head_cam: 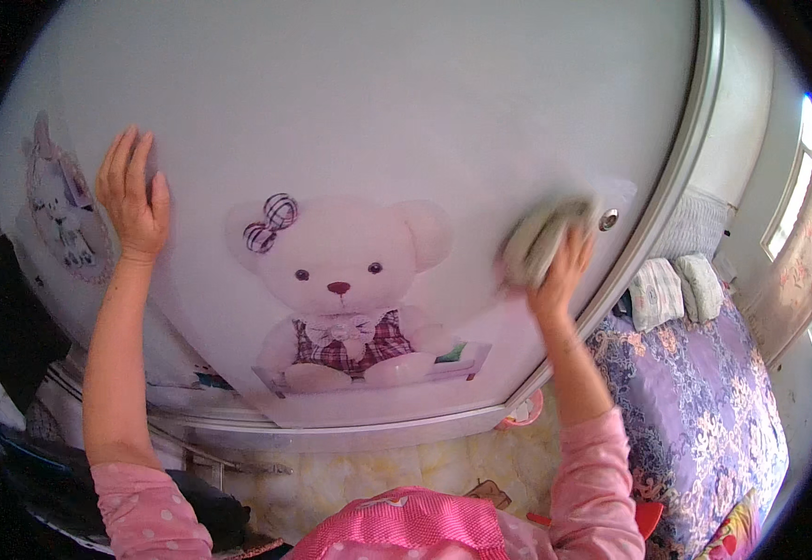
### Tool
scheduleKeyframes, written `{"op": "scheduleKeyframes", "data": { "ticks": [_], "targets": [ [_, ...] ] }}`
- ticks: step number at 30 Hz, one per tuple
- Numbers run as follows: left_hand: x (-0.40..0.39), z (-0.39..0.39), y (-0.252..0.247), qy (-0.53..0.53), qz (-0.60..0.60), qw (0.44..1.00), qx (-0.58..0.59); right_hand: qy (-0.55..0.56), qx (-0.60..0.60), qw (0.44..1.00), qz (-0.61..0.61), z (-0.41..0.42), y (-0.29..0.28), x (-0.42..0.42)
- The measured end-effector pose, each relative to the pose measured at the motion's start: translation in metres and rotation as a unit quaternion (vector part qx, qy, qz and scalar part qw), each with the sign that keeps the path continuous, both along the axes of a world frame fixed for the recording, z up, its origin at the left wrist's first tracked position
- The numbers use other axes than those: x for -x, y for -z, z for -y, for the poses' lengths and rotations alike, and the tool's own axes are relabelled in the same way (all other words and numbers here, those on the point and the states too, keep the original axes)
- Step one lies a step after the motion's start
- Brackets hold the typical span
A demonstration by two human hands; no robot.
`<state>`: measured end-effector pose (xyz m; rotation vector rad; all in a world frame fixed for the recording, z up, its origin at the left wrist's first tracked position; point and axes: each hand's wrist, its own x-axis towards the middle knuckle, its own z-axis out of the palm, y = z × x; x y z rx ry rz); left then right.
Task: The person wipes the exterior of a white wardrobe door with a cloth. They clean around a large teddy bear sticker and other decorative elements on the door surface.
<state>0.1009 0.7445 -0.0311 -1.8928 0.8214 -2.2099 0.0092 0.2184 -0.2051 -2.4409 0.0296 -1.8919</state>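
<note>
In front of me stands a pale, glossy wardrobe door printed with a teddy bear in a plaid outfit. My left hand lies flat against it, left of the bear, with nothing in it. A folded greyish cloth is in my right hand, pressed to the door to the right of the bear's head; both are blurred by motion. Just right of the cloth is a round metal door pull. A smaller printed animal picture is beyond my left hand.
To the right is a bed with a purple patterned cover and folded fabric bundles. A pink basin sits on the tiled floor by the door's lower corner. Dark fabric hangs at left. A red object shows beside my right sleeve.
</note>
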Motion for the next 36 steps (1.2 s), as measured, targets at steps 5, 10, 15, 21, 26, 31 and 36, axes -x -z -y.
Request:
{"op": "scheduleKeyframes", "data": {
  "ticks": [5,10,15,21,26,31,36],
  "targets": [
    [0.0,0.002,0.002,0.002,-0.007,1.0,0.02,-0.09,0.108,0.966,-0.215,-0.033,0.136,0.036],
    [-0.003,0.001,0.004,0.017,-0.02,0.999,0.025,-0.103,0.152,0.952,-0.246,-0.038,0.04,0.034],
    [-0.003,0.0,0.003,0.018,-0.006,1.0,0.023,-0.066,0.127,0.989,-0.047,-0.066,-0.108,0.014],
    [0.0,-0.001,0.003,0.011,-0.017,0.999,0.033,-0.11,0.058,0.988,0.091,-0.126,-0.137,-0.014],
    [-0.001,0.005,0.004,0.029,-0.018,0.999,0.037,-0.155,0.307,0.923,-0.175,-0.16,-0.019,-0.008],
    [-0.002,0.003,0.004,0.018,-0.022,0.999,0.044,-0.228,0.465,0.828,-0.216,-0.161,-0.016,-0.008],
    [0.002,0.0,0.003,0.023,-0.017,0.999,0.043,-0.126,0.372,0.918,-0.049,-0.183,-0.137,-0.02]
  ]
}}
